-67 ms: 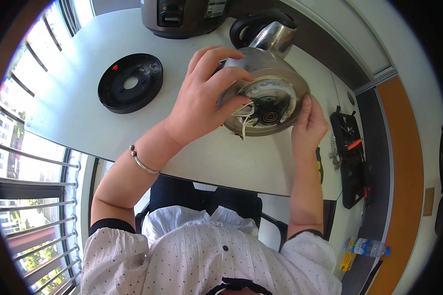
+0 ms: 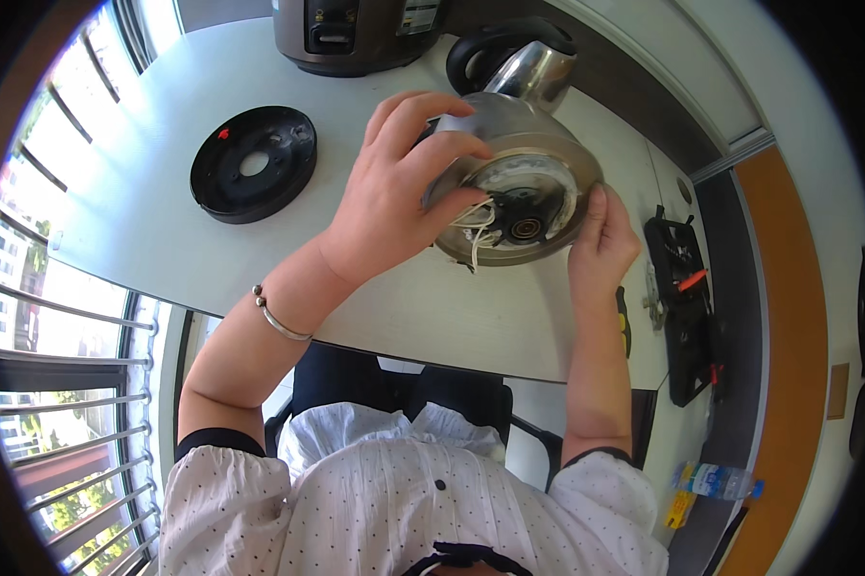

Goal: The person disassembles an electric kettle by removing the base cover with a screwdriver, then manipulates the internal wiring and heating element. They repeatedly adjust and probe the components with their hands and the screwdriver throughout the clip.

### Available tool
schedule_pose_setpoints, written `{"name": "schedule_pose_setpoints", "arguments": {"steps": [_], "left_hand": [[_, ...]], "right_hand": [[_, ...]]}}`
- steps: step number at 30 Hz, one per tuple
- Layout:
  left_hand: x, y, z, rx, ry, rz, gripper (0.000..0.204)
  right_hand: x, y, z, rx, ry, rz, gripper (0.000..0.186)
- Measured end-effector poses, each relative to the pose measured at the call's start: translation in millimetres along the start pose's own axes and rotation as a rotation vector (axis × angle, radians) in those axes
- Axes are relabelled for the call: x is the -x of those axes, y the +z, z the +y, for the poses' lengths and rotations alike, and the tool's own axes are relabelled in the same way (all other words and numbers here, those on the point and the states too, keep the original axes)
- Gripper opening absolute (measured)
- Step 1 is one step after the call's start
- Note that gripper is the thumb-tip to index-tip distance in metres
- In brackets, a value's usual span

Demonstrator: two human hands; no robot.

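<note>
In front of me an electric kettle is tipped so that its opened underside faces me. Inside the metal rim show a pale ring, a black round connector and several loose white wires. My left hand curls over the kettle's left side, its thumb at the wires and its fingers on the rim. On the opposite side, my right hand pinches the rim between thumb and fingers. A black round base cover with a central hole lies on the table to the left.
Behind the held one stands another shiny kettle with a black handle, partly hidden. A brown cooker sits at the far edge of the white table. Rightward are an open black tool case, a yellow-black handle and a plastic bottle.
</note>
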State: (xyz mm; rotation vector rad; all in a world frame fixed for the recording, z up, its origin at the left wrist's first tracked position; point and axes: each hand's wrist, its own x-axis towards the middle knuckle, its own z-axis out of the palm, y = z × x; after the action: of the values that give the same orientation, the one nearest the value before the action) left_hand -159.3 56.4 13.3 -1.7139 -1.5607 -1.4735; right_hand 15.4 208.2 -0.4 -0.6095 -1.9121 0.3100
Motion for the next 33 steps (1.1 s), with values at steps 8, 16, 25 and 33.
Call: {"name": "schedule_pose_setpoints", "arguments": {"steps": [8, 16, 25, 33], "left_hand": [[-3, 0, 3, -0.056, 0.059, -0.005, 0.032], [-2, 3, 1, -0.137, 0.113, 0.011, 0.026], [-3, 1, 11, -0.237, 0.193, -0.04, 0.027], [-3, 0, 11, -0.306, 0.223, -0.095, 0.028]], "right_hand": [[0, -3, -4, 0.006, 0.018, -0.025, 0.021], [2, -5, -11, 0.018, 0.026, -0.033, 0.02], [2, -3, -9, 0.031, -0.101, 0.029, 0.016], [2, -2, -10, 0.014, -0.11, 0.052, 0.014]]}}
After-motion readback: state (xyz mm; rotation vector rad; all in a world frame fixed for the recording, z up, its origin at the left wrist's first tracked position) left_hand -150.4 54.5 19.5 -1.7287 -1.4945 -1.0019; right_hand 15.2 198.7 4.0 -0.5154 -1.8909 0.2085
